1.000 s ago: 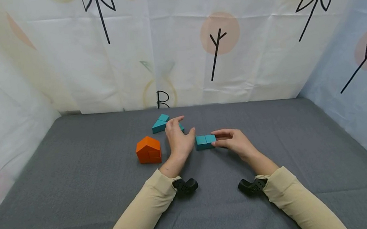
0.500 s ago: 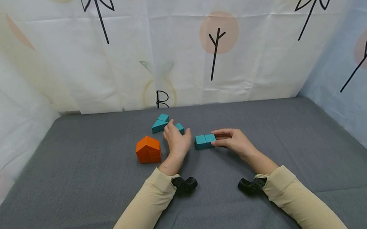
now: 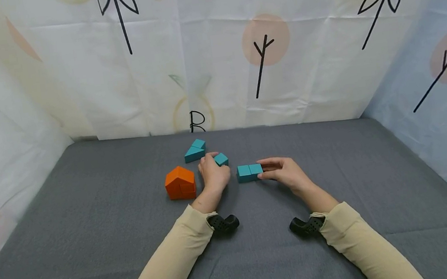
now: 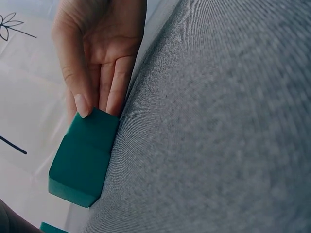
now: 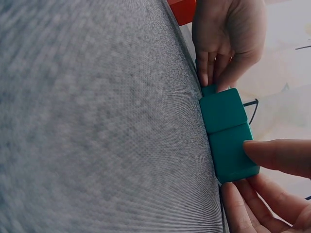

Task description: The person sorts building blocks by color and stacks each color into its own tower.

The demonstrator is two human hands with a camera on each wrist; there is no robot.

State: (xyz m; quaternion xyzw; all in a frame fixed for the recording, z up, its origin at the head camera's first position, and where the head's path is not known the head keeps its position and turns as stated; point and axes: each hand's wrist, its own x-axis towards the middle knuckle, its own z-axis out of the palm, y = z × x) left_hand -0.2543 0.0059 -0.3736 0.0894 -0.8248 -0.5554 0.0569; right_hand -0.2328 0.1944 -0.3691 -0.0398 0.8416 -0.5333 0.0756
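"What are you holding?"

"My left hand (image 3: 214, 174) pinches a small teal block (image 3: 221, 159), to the right of the orange blocks (image 3: 180, 183)."

"And on the other side?"

"My right hand (image 3: 285, 173) grips the right end of two teal blocks (image 3: 249, 174), touching side by side on the gray cloth (image 3: 91, 232). Two more teal pieces (image 3: 195, 151) lie farther back, leftward."

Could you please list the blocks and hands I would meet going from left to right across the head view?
Orange blocks, pointed teal pair, left hand holding a teal block, side-by-side teal pair, right hand.
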